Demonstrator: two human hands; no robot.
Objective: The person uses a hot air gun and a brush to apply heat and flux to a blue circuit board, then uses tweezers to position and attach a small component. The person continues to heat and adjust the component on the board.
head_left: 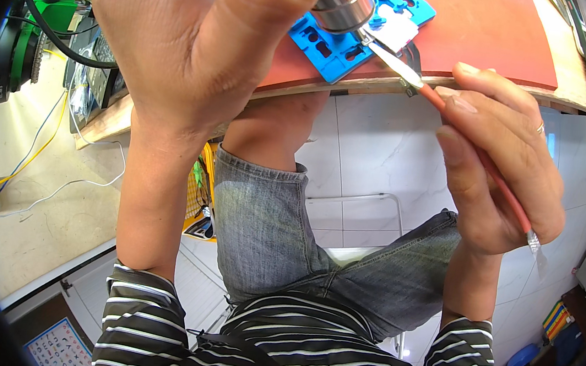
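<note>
Nearest the camera is a black-and-white striped shirt (304,348) with both sleeves pushed up at the forearms, and below it a pair of grey denim shorts (280,239) over a white tiled floor (375,149).

The right hand (501,169) is closed around a thin tool with an orange-red handle (494,175), held like a pen between the thumb and the first fingers; a ring sits on 1 finger. The tool's flat metal blade (395,59) points up and to the left, and its tip reaches the small white part (398,28) lying on a blue plastic fixture (336,48). A second metal end shows below the hand.

The left hand (188,29) is raised close to the camera and wrapped around a shiny metal cylinder (342,4), which stands over the blue fixture just beside the white part; whether it touches the fixture cannot be told.

The fixture rests on a red-brown mat (487,32) on a wooden bench edge (360,86). Farther left lie black cables (51,36), a green device (35,20) and loose white and yellow wires (46,150) on the floor.
</note>
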